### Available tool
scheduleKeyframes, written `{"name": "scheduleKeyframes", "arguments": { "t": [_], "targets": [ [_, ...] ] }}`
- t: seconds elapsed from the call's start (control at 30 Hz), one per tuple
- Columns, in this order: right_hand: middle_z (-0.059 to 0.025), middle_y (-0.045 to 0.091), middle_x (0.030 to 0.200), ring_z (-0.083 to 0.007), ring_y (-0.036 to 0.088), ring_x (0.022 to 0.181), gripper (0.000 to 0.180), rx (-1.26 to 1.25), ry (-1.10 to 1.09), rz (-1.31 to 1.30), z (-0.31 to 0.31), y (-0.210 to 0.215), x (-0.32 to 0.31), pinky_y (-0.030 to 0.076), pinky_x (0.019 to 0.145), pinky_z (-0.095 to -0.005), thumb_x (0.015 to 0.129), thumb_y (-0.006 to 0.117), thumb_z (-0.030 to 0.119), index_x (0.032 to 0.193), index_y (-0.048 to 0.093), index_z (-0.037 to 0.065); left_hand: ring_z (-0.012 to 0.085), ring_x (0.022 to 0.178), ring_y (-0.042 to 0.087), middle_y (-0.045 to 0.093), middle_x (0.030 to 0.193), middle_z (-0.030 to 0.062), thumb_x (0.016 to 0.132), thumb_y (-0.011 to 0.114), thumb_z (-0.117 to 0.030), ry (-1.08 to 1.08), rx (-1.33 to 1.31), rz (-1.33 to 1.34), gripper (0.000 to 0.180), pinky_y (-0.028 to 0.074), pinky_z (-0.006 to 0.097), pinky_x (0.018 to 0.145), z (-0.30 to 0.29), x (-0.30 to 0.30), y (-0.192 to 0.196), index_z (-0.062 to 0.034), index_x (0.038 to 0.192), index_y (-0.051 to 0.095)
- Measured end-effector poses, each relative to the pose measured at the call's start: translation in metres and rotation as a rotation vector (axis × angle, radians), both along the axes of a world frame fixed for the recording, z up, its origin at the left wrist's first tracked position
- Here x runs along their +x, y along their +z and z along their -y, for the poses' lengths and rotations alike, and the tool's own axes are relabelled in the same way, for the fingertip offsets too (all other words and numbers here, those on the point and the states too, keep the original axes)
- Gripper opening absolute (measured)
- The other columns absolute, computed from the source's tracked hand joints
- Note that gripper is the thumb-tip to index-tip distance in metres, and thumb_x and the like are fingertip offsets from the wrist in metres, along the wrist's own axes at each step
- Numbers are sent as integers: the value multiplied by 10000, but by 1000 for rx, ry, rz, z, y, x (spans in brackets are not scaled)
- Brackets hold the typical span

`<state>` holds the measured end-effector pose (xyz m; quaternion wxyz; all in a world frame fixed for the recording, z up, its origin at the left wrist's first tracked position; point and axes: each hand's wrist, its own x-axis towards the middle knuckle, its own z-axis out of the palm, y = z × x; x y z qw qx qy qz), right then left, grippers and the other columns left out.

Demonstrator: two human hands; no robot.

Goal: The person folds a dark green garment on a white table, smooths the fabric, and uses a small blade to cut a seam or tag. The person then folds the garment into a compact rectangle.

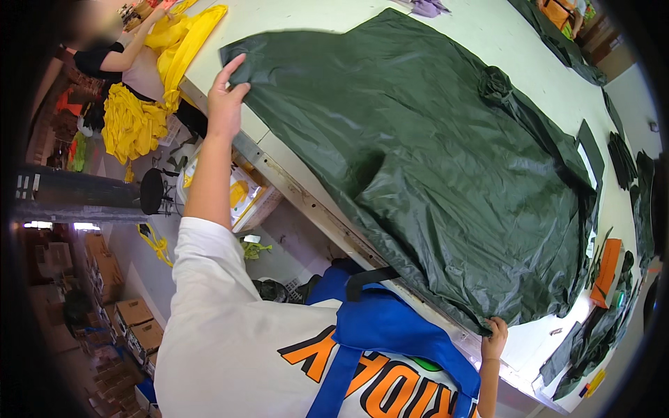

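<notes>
A large dark green raincoat (pixel 425 139), thin and glossy, lies spread and wrinkled over a white table (pixel 306 17). At its far left corner, my left hand (pixel 226 101) reaches out with thumb and index finger apart, their tips touching the sleeve end. My right hand (pixel 494 340) is closed on the raincoat's near edge at the lower right, fingers bent over the bunched fabric. A fold rises around a dark hollow in the middle of the garment. Part of the material is gathered in a knot-like bunch toward the far right.
The table's metal-edged front (pixel 306 198) runs diagonally before me. An orange box (pixel 606 272) and dark green pieces (pixel 589 355) lie at the right. At upper left, a person handles yellow cloth (pixel 181 49). Cardboard boxes (pixel 139 324) and a black stool (pixel 153 191) stand left.
</notes>
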<state>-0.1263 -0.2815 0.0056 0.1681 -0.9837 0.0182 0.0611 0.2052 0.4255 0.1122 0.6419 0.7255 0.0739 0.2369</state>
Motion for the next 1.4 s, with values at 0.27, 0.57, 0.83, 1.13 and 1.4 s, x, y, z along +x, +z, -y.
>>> {"name": "scheduleKeyframes", "arguments": {
  "t": [0.27, 0.57, 0.83, 1.13, 1.4],
  "targets": [
    [-97, 560, 1059, -312, 524, 1039, 571, -32, 11, -20, -9, 3, -6, 406, 923, -407, 533, 566, -105, 1047, 667, 124, 170, 753, 572, 594, 1124, 79, 772, 552, 57, 313, -32, -649, 604, 469, 284, 587, -67, -59, -122, -120, 1345, 480],
    [-127, 522, 1165, -337, 494, 1116, 701, -154, 65, -44, -15, 4, -7, 395, 973, -422, 559, 570, -105, 1181, 632, 212, 186, 728, 573, 565, 999, 76, 851, 529, 30, 81, -288, -791, 521, 518, 334, 620, -35, -86, -127, -192, 1314, 438],
    [-189, 615, 1039, -310, 586, 992, 385, 160, -264, -489, 66, 76, 11, 445, 884, -347, 704, 520, -35, 1079, 602, -2, 154, 648, 591, 597, 891, 95, 824, 547, 1, -16, -151, -685, 266, 544, 260, 541, -66, -56, -35, 38, 1087, 557],
    [-199, 632, 1060, -296, 595, 984, 418, 25, -343, -27, 118, 59, 232, 438, 864, -339, 869, 613, 260, 1170, 540, -22, 245, 976, 618, 533, 1230, 184, 900, 552, -193, -89, 213, -597, 572, 541, 354, 818, 122, 140, -18, -59, 1411, 334],
    [-152, 615, 1134, -340, 579, 1056, 422, -454, -407, -42, 92, -3, 239, 430, 877, -490, 918, 505, 419, 1174, 520, 84, 292, 1374, 273, 303, 1496, 68, 876, 555, -419, -831, 1385, 56, 563, 173, 503, 1125, 338, 23, -102, -296, 1403, 398]
  ]
}}
